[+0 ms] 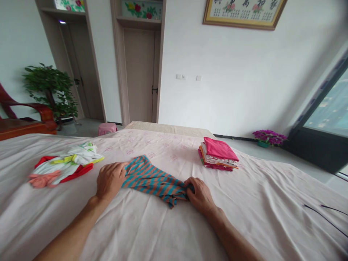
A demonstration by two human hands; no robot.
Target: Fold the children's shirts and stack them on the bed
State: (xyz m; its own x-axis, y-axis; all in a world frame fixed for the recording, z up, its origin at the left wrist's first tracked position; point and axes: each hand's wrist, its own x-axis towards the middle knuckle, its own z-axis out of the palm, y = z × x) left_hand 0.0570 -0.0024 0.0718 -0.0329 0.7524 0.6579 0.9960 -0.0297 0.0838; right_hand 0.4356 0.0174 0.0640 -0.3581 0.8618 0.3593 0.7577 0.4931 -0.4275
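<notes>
A teal and brown striped garment [156,177], creased and partly bunched, lies on the pale floral sheet [152,232] between my hands. My left hand [111,179] is closed on its left end, the fingertips partly hidden from me. At the other end, my right hand [199,194] pinches the gathered cloth between thumb and fingers. The garment's exact kind is hard to tell from its folds. Beyond my right hand stands a neat stack of folded clothes [220,154], with a bright pink piece on top. Left of my left hand is a loose heap of white, red, yellow and coral clothes [69,163].
Dark thin cords [326,217] lie on the sheet at the right. Past the sheet's far edge are a pink stool [107,128], a wooden armchair [29,112], a potted plant [51,90] and purple flowers [269,137] by the wall.
</notes>
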